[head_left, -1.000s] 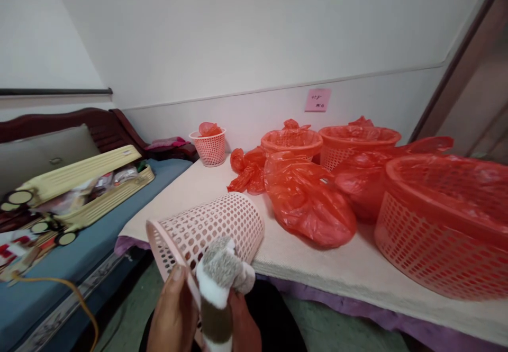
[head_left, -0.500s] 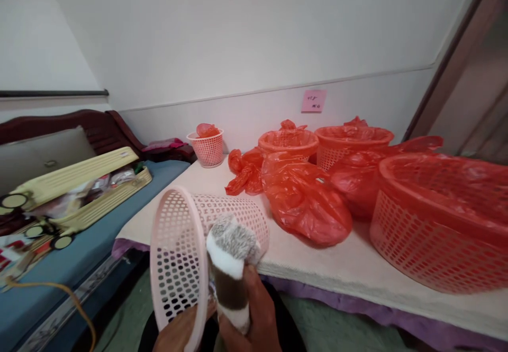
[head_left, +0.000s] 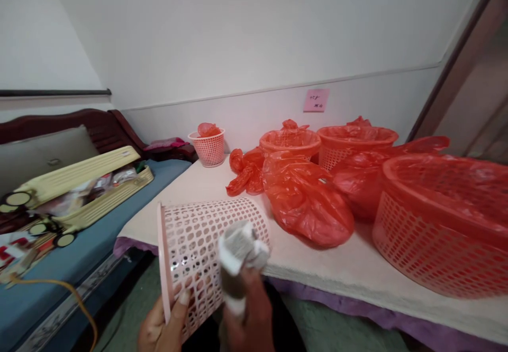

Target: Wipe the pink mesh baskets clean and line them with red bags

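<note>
A pink perforated plastic basket (head_left: 198, 235) lies tipped on its side at the table edge, its rim toward the left. Gripping that rim is my left hand (head_left: 164, 323), thumb outside and some fingers seen through the holes within. My right hand (head_left: 250, 315), blurred by motion, is closed on a fuzzy cloth (head_left: 238, 249) with grey, white and brown bands, perhaps a sock. The cloth is against or just in front of the basket's side; I cannot tell whether it touches.
Red plastic bags (head_left: 305, 198) lie behind on the covered table (head_left: 190, 182). Baskets lined with red bags, one large basket (head_left: 436, 235) among them, stand at right. A small pink basket (head_left: 210, 148) is at the back. On the blue bed (head_left: 166, 174) lies an opened cream case (head_left: 107, 198).
The basket has turned so its mouth faces more to the left and its side shows. My left hand now grips the rim from outside. The cloth has shifted slightly right.
</note>
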Motion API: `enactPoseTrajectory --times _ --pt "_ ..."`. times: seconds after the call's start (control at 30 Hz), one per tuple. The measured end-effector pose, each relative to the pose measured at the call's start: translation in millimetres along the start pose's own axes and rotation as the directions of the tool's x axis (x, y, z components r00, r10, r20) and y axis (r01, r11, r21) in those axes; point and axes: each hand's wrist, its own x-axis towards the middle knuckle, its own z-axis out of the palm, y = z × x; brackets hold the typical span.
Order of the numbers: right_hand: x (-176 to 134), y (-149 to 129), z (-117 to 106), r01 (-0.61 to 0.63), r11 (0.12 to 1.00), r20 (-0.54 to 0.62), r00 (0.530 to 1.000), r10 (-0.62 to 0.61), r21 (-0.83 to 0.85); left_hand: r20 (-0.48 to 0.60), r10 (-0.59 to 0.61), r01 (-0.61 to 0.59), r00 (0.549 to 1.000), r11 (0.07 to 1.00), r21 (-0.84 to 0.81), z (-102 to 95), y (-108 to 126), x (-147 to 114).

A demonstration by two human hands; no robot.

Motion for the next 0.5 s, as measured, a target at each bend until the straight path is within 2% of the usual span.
enactPoseTrajectory --times 0.1,0.17,0.23,0.33,0.43,0.5 --pt "-23.8 -28.1 23.9 -0.020 0.999 0.034 0.999 0.018 0.049 -0.021 -0.013 0.011 1.000 0.997 -0.073 10.0 13.1 0.2" --pt "-28.5 -27.6 28.3 -0.049 0.998 0.052 0.998 0.047 0.031 -0.028 -0.012 0.009 1.000 0.996 -0.092 12.2 20.0 1.2" --pt "-22.8 -10.7 20.5 -0.039 0.999 0.046 0.998 0.039 0.003 -0.021 -0.051 0.048 0.998 0.991 -0.121 11.9 24.8 3.2" --pt "-0.9 29.3 -4.3 -0.037 0.998 -0.015 0.999 0.037 -0.051 -0.032 -0.128 0.121 0.991 0.978 -0.171 9.0 29.3 6.0" --pt "18.4 55.6 -23.2 -0.218 0.969 -0.108 0.973 0.205 -0.119 -0.037 -0.185 0.174 0.982 0.964 -0.201 5.9 31.2 6.9" --pt "18.0 53.5 -23.7 -0.268 0.958 -0.105 0.961 0.258 -0.099 -0.050 -0.191 0.180 0.980 0.967 -0.181 6.2 31.9 6.8"
